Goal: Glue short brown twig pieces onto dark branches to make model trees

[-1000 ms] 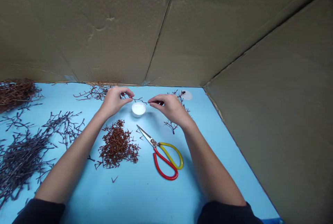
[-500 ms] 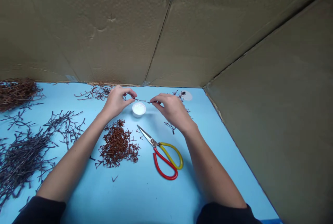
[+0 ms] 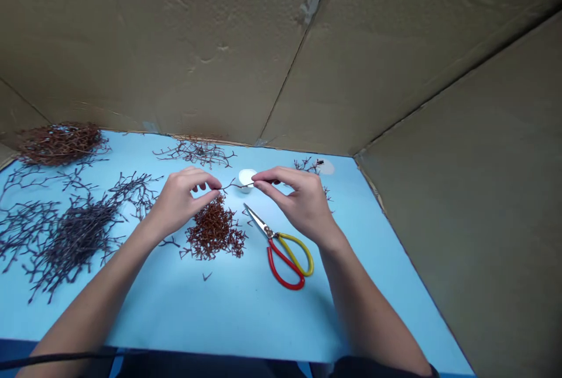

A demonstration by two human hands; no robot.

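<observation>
A thin dark twig (image 3: 232, 184) is stretched level between my two hands. My left hand (image 3: 184, 195) pinches its left end between thumb and fingertips, and my right hand (image 3: 298, 193) pinches the right end. Just behind the twig stands a small white cup (image 3: 246, 177), partly covered by my right fingertips. A heap of short reddish-brown twig pieces (image 3: 214, 229) lies below the twig, near my left hand. Scissors (image 3: 281, 255) with one red and one yellow handle lie under my right hand, their blades slightly towards the upper left.
Dark branched twigs (image 3: 83, 229) are piled at the left. Behind them is a reddish-brown bundle (image 3: 61, 143). More brown twigs (image 3: 197, 151) lie along the back edge, and dark ones (image 3: 307, 164) at the back right. Cardboard walls (image 3: 197, 44) rise behind and at the right.
The view has shifted, showing more of the left side and the front edge. Both hands have come nearer with the twig, which now crosses in front of the white cup.
</observation>
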